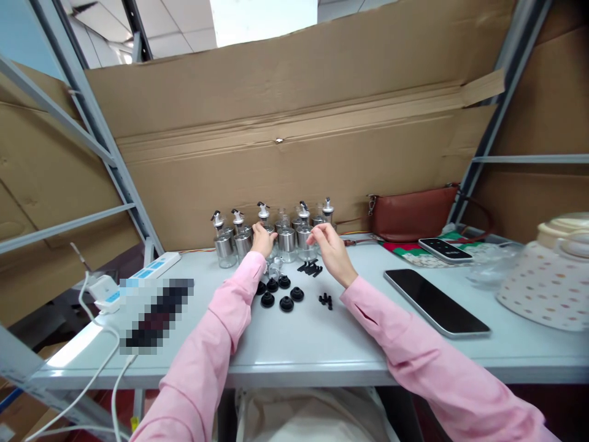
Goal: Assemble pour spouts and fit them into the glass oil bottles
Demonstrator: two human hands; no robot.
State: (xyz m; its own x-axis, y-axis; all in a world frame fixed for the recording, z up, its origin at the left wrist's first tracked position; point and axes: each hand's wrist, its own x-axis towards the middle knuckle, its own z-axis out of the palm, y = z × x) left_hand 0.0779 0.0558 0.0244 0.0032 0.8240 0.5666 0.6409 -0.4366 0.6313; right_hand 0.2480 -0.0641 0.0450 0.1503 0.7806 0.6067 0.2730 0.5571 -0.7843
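Note:
Along the back of the table stands a row of glass bottles (286, 240) with steel sleeves, and several carry pour spouts (215, 217) with black flaps. My left hand (262, 241) is closed around the upper part of a bottle in the middle of the row; its fingers partly hide it. My right hand (329, 248) is raised before the row's right end, fingers curled together; anything between the fingertips is too small to make out. Below the hands lie several black round stoppers (286, 303), black flap pieces (311, 267), small black caps (326, 300) and clear-looking parts (275, 266).
At right lie a large phone (437, 302), a smaller phone (444, 250), a brown bag (414, 215) and a dotted container (543, 279). A power strip (159, 264) with white cables and a blurred-out object (156, 316) occupy the left. Cardboard (294, 147) walls the back.

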